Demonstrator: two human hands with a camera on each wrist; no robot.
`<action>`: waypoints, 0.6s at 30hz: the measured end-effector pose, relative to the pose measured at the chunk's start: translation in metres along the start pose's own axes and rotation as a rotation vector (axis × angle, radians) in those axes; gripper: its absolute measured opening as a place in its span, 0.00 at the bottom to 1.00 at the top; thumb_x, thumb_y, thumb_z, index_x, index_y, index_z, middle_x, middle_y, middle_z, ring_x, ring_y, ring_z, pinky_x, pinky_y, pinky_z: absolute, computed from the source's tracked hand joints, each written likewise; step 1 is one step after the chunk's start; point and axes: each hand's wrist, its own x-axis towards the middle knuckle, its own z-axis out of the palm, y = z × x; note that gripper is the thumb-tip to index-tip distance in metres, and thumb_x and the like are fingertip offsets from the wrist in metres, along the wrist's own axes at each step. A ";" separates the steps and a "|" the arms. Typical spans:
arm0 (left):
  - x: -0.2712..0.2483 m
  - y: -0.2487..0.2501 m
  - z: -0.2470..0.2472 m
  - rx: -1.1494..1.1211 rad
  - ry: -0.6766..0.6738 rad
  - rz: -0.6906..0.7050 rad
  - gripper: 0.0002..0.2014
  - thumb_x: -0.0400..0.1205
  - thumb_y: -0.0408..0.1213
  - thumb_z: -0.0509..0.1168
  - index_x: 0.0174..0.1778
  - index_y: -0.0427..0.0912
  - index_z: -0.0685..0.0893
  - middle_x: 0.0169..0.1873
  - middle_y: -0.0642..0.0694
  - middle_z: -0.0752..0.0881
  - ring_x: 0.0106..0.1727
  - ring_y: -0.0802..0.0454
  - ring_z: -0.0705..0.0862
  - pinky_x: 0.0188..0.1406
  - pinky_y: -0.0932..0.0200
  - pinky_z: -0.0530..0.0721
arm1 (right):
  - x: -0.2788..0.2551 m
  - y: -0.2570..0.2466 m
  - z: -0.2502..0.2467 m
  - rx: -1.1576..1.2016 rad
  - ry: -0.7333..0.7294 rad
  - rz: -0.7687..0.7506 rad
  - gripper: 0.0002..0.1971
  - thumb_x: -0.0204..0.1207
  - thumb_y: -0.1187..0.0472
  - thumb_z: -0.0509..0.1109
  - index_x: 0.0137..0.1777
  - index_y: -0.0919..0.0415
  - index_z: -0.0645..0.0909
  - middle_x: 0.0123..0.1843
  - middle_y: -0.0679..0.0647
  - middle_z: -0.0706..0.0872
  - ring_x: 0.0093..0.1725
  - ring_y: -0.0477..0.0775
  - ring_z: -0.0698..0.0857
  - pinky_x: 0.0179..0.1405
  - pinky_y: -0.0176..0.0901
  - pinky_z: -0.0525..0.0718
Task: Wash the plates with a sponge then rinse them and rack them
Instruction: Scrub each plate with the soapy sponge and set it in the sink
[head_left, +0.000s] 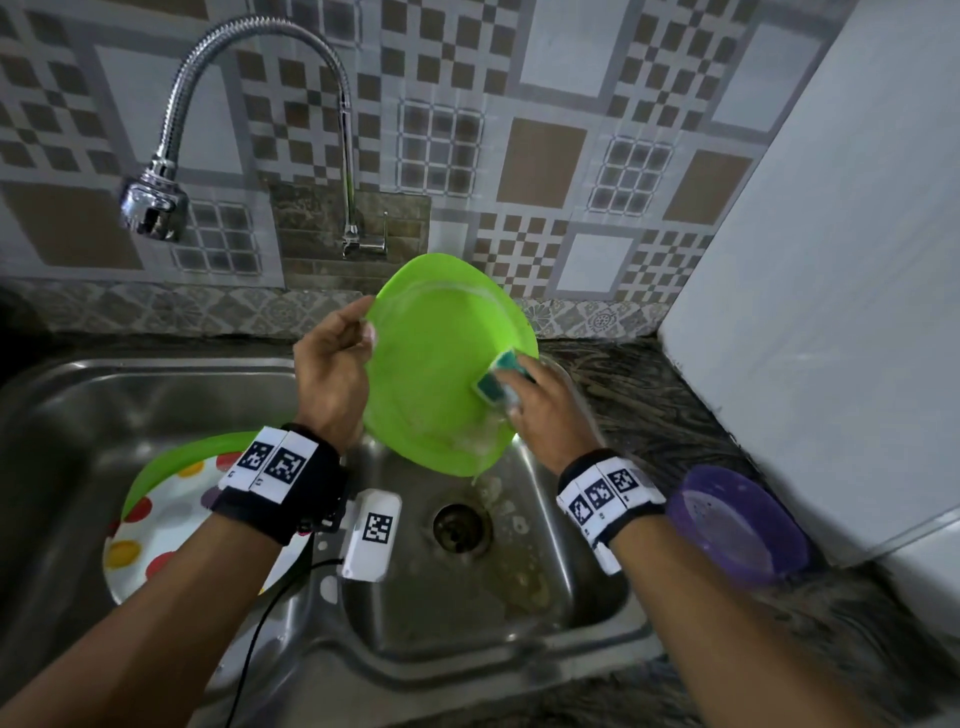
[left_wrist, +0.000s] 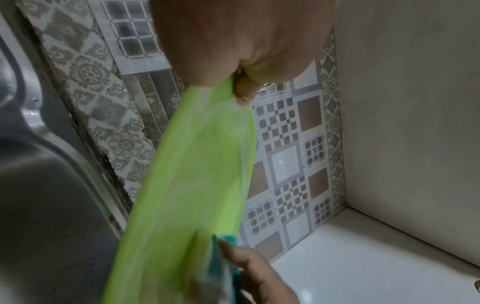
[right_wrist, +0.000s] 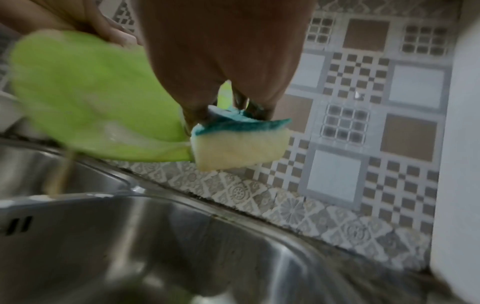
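A lime green plate (head_left: 436, 364) is held tilted above the steel sink (head_left: 78, 415), its face soapy. My left hand (head_left: 337, 358) grips the plate's left rim, thumb on the face; in the left wrist view the hand (left_wrist: 233, 51) pinches the green plate (left_wrist: 197, 174) edge-on. My right hand (head_left: 545, 415) holds a teal and yellow sponge (head_left: 498, 382) against the plate's right side. The right wrist view shows the sponge (right_wrist: 239, 142) under my right hand (right_wrist: 226, 57), touching the plate (right_wrist: 91, 98). A second green plate (head_left: 171, 457) and a white spotted plate (head_left: 166, 525) lie in the left basin.
A flexible chrome tap (head_left: 156, 202) hangs over the left basin, with no water showing. The drain (head_left: 460, 525) lies below the held plate. A purple bowl (head_left: 737, 525) sits on the dark counter at right, beside a white wall (head_left: 831, 312). A black cable (head_left: 270, 613) hangs from my left wrist.
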 end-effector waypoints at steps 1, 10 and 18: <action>0.000 -0.001 0.002 -0.004 0.028 0.005 0.16 0.78 0.19 0.60 0.62 0.28 0.81 0.43 0.42 0.87 0.49 0.45 0.81 0.69 0.38 0.75 | -0.007 -0.005 0.003 0.025 -0.001 0.016 0.23 0.68 0.74 0.72 0.64 0.61 0.80 0.72 0.62 0.76 0.67 0.63 0.77 0.70 0.47 0.74; -0.009 -0.017 0.018 -0.095 0.212 0.026 0.14 0.81 0.24 0.60 0.62 0.33 0.80 0.45 0.43 0.87 0.49 0.50 0.84 0.62 0.46 0.80 | -0.018 -0.071 0.037 0.396 -0.025 0.112 0.20 0.73 0.68 0.73 0.64 0.55 0.77 0.71 0.58 0.74 0.70 0.56 0.72 0.75 0.45 0.72; -0.008 -0.024 0.005 0.593 -0.150 0.105 0.15 0.82 0.30 0.61 0.54 0.57 0.85 0.57 0.36 0.81 0.43 0.47 0.80 0.50 0.60 0.81 | -0.013 -0.061 0.018 0.376 -0.019 -0.052 0.15 0.66 0.71 0.73 0.52 0.62 0.78 0.50 0.59 0.84 0.48 0.59 0.81 0.44 0.52 0.83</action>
